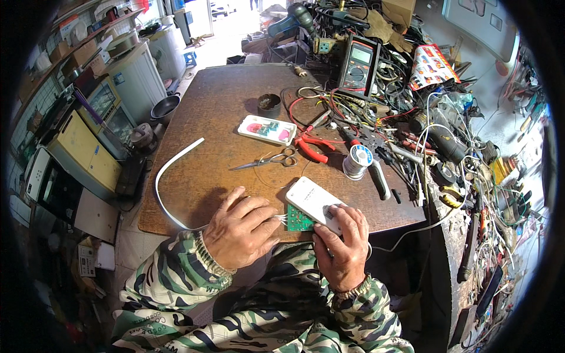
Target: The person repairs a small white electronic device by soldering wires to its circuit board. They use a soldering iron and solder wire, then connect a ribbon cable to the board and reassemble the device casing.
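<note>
In my right hand (342, 246) is a white plastic casing (312, 197), with the thumb at its near edge and the fingers over its right end. A green circuit board (299, 220) shows beneath the casing, at the table's near edge. Thin white wires (282, 219) run from the board's left side to the fingertips of my left hand (242, 228). That hand is closed around the wires, its fingers bent and held together; the exact grip is partly hidden. A white flat strip (160, 185) curves over the table to the left of it.
On the wooden table (218, 100) lie scissors (271, 159), red-handled pliers (312, 148), a solder spool (357, 162) and an open white case half (266, 129). A dark round tin (269, 105) stands behind. Tangled cables and tools surround a multimeter (357, 66) along the right.
</note>
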Action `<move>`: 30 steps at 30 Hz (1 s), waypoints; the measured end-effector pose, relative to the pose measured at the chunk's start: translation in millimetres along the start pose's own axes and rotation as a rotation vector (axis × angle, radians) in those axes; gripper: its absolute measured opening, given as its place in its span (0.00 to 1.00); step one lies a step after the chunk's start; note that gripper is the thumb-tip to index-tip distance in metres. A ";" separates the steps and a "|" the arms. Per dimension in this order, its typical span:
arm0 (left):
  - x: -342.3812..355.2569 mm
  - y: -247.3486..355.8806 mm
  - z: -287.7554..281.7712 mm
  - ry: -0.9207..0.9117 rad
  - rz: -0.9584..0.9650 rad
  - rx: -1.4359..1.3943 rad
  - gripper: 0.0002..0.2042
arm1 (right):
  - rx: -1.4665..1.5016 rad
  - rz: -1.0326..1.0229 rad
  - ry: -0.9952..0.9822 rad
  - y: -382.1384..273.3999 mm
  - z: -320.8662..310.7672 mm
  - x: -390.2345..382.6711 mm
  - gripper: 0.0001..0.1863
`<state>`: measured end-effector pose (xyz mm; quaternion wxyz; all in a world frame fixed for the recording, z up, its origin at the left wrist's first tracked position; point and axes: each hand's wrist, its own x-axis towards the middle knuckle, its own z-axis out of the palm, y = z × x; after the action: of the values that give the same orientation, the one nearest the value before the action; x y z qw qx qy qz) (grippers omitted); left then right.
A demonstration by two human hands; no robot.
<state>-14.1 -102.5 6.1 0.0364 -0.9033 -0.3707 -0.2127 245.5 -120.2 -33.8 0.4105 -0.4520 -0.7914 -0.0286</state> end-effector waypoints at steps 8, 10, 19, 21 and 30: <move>1.9 -1.2 1.6 0.013 0.001 -0.008 0.21 | 0.035 0.012 -0.003 1.5 -0.7 -0.3 0.16; 1.7 -0.5 0.9 0.030 0.003 -0.011 0.21 | 0.032 0.012 -0.001 1.4 -0.8 0.6 0.16; -5.0 -14.6 -42.8 0.275 -0.132 0.005 0.15 | 0.013 -0.016 0.005 -1.9 -6.1 3.3 0.15; -10.3 -21.1 -46.4 0.319 -0.170 -0.038 0.14 | 0.022 -0.014 0.027 -11.4 -10.9 2.9 0.14; -6.8 -10.7 -67.1 0.313 -0.307 -0.119 0.09 | 0.017 0.085 0.024 -11.4 -57.3 -53.6 0.20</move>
<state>-49.7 -114.2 63.1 0.0072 -0.7929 -0.4804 -0.3747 286.5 -187.8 -28.4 0.4245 -0.4813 -0.7668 -0.0095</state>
